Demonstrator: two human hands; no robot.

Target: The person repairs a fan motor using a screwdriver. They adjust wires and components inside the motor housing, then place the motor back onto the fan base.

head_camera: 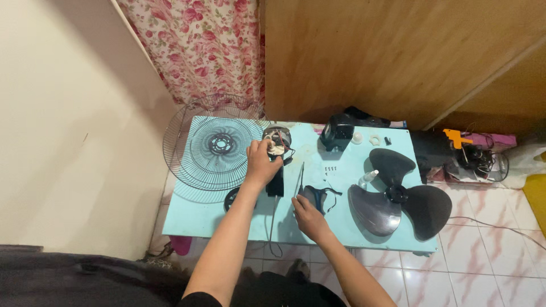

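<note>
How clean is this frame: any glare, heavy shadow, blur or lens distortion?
Head view: soft glare on the fan blade; lower-left corner falls into dark shadow; left hand and right hand reasonably sharp; wide-angle bending shows along the table and wall edges.

No labels, signs or screens show. The only package-like thing is a white plastic bag [526, 162] on the floor at the right edge.

A room in a home — a floral curtain [199, 45] hangs in the corner, wood panelling [398, 51] lines the wall, pale tiles [489, 261] cover the floor, and a low blue table [193, 219] bears fan parts — grille [210, 145], blade [398, 196]
</note>
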